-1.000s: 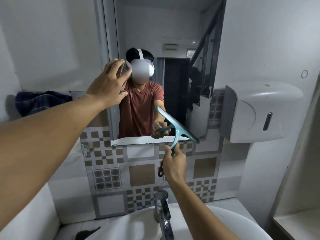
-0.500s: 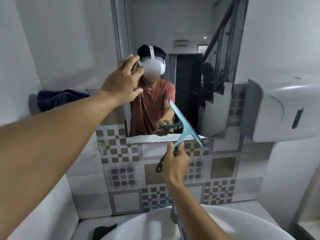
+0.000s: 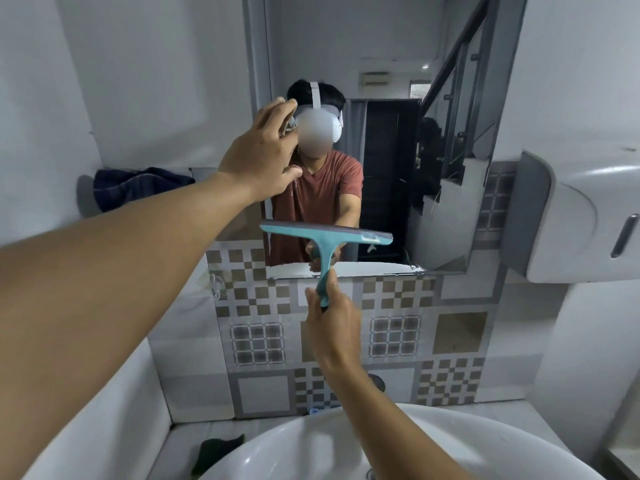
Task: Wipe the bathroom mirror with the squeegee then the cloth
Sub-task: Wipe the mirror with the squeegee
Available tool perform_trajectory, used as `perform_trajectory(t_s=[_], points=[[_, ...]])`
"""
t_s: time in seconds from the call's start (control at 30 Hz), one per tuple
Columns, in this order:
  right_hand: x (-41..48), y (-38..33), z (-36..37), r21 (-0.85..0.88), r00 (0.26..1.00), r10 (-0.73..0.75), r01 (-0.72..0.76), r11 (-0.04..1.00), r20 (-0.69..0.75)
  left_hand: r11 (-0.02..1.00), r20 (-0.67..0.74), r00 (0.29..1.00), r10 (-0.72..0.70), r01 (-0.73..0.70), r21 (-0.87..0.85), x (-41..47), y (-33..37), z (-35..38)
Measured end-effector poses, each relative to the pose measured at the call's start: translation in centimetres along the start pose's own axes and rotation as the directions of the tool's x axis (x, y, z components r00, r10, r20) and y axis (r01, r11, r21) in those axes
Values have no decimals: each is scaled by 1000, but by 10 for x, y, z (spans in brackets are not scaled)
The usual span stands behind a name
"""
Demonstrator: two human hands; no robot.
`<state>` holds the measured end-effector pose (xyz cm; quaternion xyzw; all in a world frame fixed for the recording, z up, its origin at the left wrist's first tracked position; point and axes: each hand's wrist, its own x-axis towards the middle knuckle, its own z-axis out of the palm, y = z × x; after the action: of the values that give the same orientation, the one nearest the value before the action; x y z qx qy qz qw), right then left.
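**Squeegee swings level on the mirror**

The right hand (image 3: 330, 323) is wrapped tight around the teal squeegee (image 3: 325, 244) handle, and look at that blade: 0.5 s ago it slanted steeply, top end up to the left, and now it lies almost flat across the lower part of the mirror (image 3: 381, 64), just above the bottom edge. Whether the blade is touching the glass, I cannot tell from here.

The left hand (image 3: 263, 157) is up at the mirror's left edge, fingers loosely curled and spread, holding nothing; it sits further in over the glass than before. The view has shifted left too, so the dispenser (image 3: 585, 216) now runs off the right side.

A dark cloth (image 3: 138, 188) sits bunched on the ledge to the left, well apart from both hands. Another dark scrap (image 3: 214, 448) lies on the counter beside the sink (image 3: 450, 445).
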<state>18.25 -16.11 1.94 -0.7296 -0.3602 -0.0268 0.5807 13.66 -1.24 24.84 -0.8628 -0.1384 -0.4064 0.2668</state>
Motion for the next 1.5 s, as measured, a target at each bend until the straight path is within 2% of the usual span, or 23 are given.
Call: perform_trajectory(t_s=[0.1,0.23,0.43,0.57,0.67,0.97,1.07,1.17,1.3,1.5], points=[[-1,-2,-4,-81,1000,1,-2,997,-18,1000,10,1000,-8,8,-2,0,0,0],[6,-4,-32,-328,996,-82,71,942,-20,1000,22,999,-28,28,-7,-1,4,-1],[25,4,-89,-651,973,-213,222,726,93,998,24,998,-55,56,-32,-4,13,-5],[39,19,-123,-767,947,-282,295,570,155,996,18,998,-67,68,-56,-8,19,-4],[46,30,-145,-804,946,-295,277,526,133,996,19,997,-73,73,-55,-9,22,-3],[42,67,-165,-743,962,-273,171,648,-18,994,38,996,-86,88,-67,-7,19,0],[39,69,-164,-713,976,-210,112,692,-51,995,28,997,-68,70,-67,-7,17,1],[37,77,-166,-602,988,-78,-20,798,-136,995,23,998,-65,67,-69,-7,16,2],[33,82,-156,-483,988,33,-102,870,-149,995,11,998,-62,63,-78,-7,16,3],[24,79,-131,-118,962,188,-214,970,-196,994,-5,998,-59,58,-92,-8,16,4]])
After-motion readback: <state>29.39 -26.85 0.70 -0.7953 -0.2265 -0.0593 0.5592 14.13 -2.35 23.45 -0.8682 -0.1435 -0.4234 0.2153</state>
